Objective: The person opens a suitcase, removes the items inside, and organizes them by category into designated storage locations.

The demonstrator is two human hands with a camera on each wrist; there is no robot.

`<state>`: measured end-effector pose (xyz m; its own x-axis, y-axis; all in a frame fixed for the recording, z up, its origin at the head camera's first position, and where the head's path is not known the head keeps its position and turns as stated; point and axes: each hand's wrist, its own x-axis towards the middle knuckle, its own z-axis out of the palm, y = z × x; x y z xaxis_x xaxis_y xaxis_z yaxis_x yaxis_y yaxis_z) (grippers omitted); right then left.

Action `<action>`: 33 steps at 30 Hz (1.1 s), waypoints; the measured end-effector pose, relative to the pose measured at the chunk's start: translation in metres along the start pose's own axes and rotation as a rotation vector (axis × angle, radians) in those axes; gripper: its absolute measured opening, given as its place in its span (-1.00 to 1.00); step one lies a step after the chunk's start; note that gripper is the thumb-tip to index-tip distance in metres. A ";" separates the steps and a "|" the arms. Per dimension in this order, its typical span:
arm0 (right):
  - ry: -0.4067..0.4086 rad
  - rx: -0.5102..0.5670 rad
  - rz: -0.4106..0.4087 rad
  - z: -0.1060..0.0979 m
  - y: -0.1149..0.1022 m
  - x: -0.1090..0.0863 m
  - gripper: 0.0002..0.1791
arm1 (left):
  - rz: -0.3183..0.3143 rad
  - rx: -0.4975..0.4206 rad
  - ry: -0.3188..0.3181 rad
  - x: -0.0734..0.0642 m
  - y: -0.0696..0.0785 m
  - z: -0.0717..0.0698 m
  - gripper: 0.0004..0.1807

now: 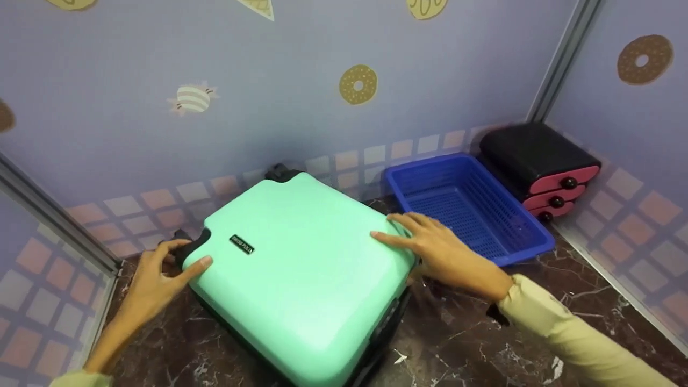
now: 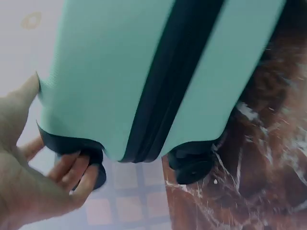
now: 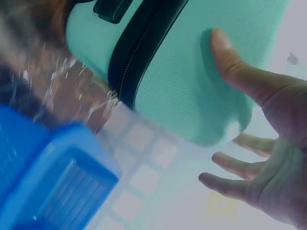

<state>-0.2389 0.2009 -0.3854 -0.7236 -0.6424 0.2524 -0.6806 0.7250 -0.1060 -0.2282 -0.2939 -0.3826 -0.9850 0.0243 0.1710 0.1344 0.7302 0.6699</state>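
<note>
A mint-green hard-shell suitcase (image 1: 301, 269) lies on the dark marbled surface, its small black name plate (image 1: 242, 244) facing up. Black wheels (image 2: 194, 167) stick out at its far-left end. My left hand (image 1: 156, 279) grips the left corner, thumb on the shell and fingers curled at a wheel, as the left wrist view shows. At the opposite corner is my right hand (image 1: 435, 247), its thumb resting on the shell. Seen from the right wrist, the other fingers (image 3: 235, 165) extend loosely past the corner. A black zipper band (image 3: 139, 52) runs round the suitcase's side.
A blue plastic basket (image 1: 537, 250) stands close to the right of the suitcase. Behind it, in the corner, is a black box with red drawers (image 1: 543, 153) and round black knobs. Lilac walls (image 1: 301, 107) with printed sweets and tiles enclose the surface on three sides.
</note>
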 end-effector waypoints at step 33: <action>-0.027 0.680 0.241 0.013 0.004 -0.002 0.29 | -0.052 0.351 0.168 -0.040 0.048 0.038 0.02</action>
<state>-0.2419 0.2020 -0.3993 -0.8594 -0.4960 0.1238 -0.4160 0.5378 -0.7333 -0.1863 -0.2338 -0.3850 -0.9540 -0.1096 0.2789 0.0110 0.9173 0.3982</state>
